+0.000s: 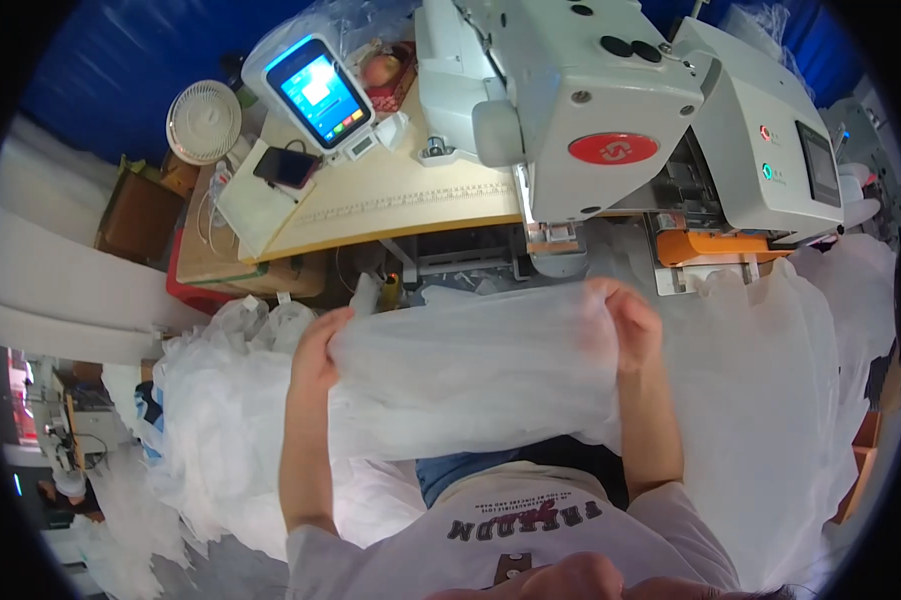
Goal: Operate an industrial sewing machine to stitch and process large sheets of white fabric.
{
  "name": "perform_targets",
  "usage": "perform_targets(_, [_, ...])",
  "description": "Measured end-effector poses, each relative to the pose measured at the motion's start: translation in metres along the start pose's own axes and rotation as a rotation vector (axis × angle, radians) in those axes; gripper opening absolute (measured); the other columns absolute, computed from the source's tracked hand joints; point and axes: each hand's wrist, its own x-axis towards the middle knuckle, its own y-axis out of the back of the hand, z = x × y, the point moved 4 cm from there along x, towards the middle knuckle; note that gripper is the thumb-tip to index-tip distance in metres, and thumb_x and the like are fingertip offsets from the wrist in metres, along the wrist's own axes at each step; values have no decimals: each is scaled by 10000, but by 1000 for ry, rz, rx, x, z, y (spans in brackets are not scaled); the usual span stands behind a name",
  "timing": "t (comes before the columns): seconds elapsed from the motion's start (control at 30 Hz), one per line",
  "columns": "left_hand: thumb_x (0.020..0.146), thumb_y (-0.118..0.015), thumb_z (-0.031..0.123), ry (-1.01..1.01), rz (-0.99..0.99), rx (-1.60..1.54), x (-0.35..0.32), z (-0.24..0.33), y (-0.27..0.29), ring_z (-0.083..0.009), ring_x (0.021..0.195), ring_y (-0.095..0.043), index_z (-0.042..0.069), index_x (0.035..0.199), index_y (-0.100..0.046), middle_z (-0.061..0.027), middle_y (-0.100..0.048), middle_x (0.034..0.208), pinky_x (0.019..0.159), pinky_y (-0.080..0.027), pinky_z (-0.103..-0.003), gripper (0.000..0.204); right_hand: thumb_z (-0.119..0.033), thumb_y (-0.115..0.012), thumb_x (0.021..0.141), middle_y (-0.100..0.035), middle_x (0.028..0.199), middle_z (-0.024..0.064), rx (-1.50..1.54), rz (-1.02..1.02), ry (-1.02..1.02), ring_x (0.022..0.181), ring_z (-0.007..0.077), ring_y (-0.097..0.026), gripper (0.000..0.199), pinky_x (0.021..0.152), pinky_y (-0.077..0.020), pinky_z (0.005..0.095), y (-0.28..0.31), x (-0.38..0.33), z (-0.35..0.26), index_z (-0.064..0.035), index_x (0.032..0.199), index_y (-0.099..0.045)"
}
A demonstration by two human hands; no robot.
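Note:
A sheer white fabric is stretched between my two hands, above my lap and in front of the sewing machine. At its left end, my left hand is closed on the edge, fingertips partly hidden by the cloth. My right hand pinches the upper right corner, thumb and fingers together. The cloth's upper edge runs nearly straight from hand to hand, and its lower part hangs over my lap. Just beyond the cloth is the machine's sewing end, apart from both hands.
White fabric heaps lie at the left and right. The worktable carries a lit control screen, a phone and a printed ruler. A small fan stands far left. An orange part sits beneath the right-hand machine unit.

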Motion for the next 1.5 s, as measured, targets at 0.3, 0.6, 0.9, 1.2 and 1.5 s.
perform_targets(0.3, [777, -648, 85, 157, -110, 57, 52, 12, 3, -82, 750, -542, 48, 1073, -577, 6, -580, 856, 687, -445, -231, 307, -180, -519, 884, -558, 593, 157, -1205, 589, 531, 558, 348, -569, 184, 553, -444, 382, -8, 48, -15, -10, 933, -572])
perform_targets(0.6, [762, -646, 49, -963, 380, 1267, 0, -5, 33, -121, 683, -514, -13, 935, -594, -8, -568, 781, 630, -436, -261, 191, -155, -509, 868, -578, 700, 201, -1193, 728, 340, 677, 399, -560, 159, 590, -441, 422, -2, 28, -4, -2, 876, -550])
perform_targets(0.9, [732, -671, 109, -42, -24, 930, -50, -14, 99, -162, 734, -555, 37, 800, -610, 4, -604, 753, 683, -418, -308, 117, -264, -602, 837, -586, 794, 217, -1175, 611, 296, 742, 400, -573, 316, 622, -443, 423, 15, 30, 11, -5, 991, -508])
perform_targets(1.2, [852, -598, 199, -97, 298, 927, -104, -41, 197, -212, 734, -569, 24, 973, -643, -134, -632, 804, 715, -473, -388, 217, -437, -676, 740, -556, 960, 207, -1365, 495, 315, 915, 358, -562, 595, 773, -458, 414, -38, 47, 3, 37, 1027, -462])
perform_targets(1.5, [845, -614, 199, -455, 213, 817, -7, -62, 200, -120, 544, -390, -4, 730, -562, -36, -490, 617, 528, -374, -281, 239, -355, -639, 785, -541, 1145, 191, -1087, 202, 104, 1054, 316, -518, 525, 913, -409, 380, 30, -7, -33, 5, 1157, -547])
